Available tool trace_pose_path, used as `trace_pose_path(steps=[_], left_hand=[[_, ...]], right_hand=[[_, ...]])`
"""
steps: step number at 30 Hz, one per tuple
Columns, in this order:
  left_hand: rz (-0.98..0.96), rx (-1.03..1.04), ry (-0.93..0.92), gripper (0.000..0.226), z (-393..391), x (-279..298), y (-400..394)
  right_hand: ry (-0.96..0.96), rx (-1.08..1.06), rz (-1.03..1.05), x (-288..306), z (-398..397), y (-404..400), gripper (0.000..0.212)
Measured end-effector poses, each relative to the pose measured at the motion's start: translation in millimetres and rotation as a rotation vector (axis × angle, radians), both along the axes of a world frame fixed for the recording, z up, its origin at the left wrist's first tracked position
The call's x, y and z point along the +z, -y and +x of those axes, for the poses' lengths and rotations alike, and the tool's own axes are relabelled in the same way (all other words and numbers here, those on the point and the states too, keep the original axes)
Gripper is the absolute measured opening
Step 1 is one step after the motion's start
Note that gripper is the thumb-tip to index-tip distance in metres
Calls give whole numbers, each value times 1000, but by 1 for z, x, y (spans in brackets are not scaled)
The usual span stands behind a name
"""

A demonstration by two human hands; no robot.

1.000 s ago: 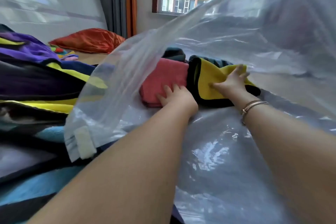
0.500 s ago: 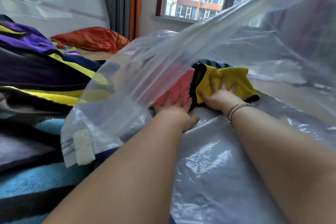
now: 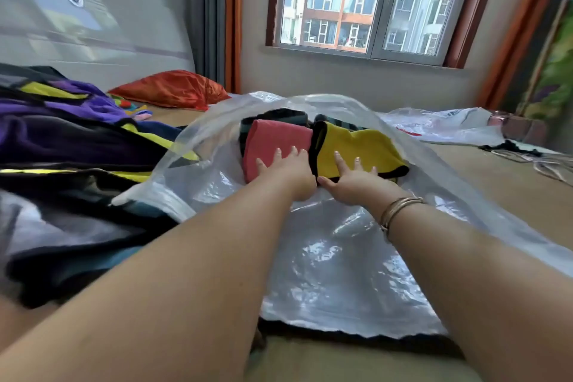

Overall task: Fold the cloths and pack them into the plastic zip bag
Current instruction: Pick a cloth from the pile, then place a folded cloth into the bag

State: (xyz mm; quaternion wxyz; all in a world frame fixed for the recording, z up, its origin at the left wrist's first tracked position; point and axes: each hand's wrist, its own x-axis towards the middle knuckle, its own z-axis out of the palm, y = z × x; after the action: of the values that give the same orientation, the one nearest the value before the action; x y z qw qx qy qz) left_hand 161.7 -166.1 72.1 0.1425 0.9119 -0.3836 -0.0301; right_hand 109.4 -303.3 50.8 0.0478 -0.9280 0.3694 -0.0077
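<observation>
A large clear plastic zip bag [image 3: 335,264] lies open in front of me, its upper sheet arching over both my arms. Deep inside it sit a folded pink cloth [image 3: 279,140] and, to its right, a folded yellow cloth with black trim [image 3: 356,146]; darker folded cloths [image 3: 273,116] lie behind them. My left hand [image 3: 288,171] presses flat on the pink cloth with straight fingers. My right hand [image 3: 353,178], a bangle on its wrist, presses flat on the yellow cloth.
A heap of unfolded purple, black and yellow cloths [image 3: 71,140] fills the left side. An orange pillow [image 3: 173,88] lies at the back left. Another plastic bag [image 3: 440,124] and a dark cord [image 3: 521,149] lie at the right, under a window [image 3: 366,0].
The bag's upper sheet has dropped from high across the view to a low arch. Both hands have settled flat on the cloths, and my view has tilted up toward the window.
</observation>
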Motion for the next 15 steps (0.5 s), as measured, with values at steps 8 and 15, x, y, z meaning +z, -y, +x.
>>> trace_pose_path(steps=[8, 15], left_hand=[[-225, -112, -59, 45, -106, 18, -127], [-833, 110, -113, 28, -159, -8, -252]], right_hand=[[270, 245, 95, 17, -114, -147, 71], [778, 377, 54, -4, -169, -245, 13]])
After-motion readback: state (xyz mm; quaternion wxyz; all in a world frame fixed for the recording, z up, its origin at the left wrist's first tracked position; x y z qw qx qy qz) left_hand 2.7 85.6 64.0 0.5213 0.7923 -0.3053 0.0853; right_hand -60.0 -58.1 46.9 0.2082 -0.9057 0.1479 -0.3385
